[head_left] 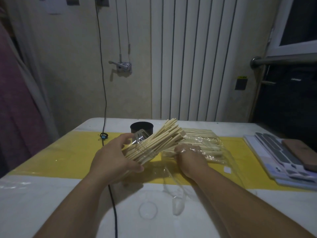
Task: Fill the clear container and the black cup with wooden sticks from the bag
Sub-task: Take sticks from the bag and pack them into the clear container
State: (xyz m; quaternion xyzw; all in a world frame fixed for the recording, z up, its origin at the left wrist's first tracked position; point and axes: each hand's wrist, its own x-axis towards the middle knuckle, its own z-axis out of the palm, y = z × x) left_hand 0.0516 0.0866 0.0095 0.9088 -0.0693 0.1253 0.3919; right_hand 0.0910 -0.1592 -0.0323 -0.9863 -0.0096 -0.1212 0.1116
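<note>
**Grip Status: Container in Left Hand, Right Hand in Bag**

We hold the clear container (139,140) in the left hand (113,160). The fingers curl over its upper wall and the thumb closes under its base. The container is lifted and tilted, with its mouth up and to the right. A dense bundle of wooden sticks (161,139) fills it and juts well past the rim.

Our right hand (188,157) lies inside the bag (217,157), just beside the container. The clear film covers the fingers, so we cannot tell whether they grip anything. The bag lies flat on the table (51,194), and the remaining sticks (202,137) are stacked inside it beyond the hand.

The black cup (141,127) stands upright behind the container. The container rim and stick bundle hide part of its near side.

Surroundings:
- A yellow strip (68,157) crosses the table under both hands.
- A black cable (105,100) drops from the wall, crosses the strip and passes under the left forearm.
- A round clear lid (148,209) lies flat between the forearms.
- A stack of flat boards (274,157) sits at the right edge, with a brown object (300,150) on top.
</note>
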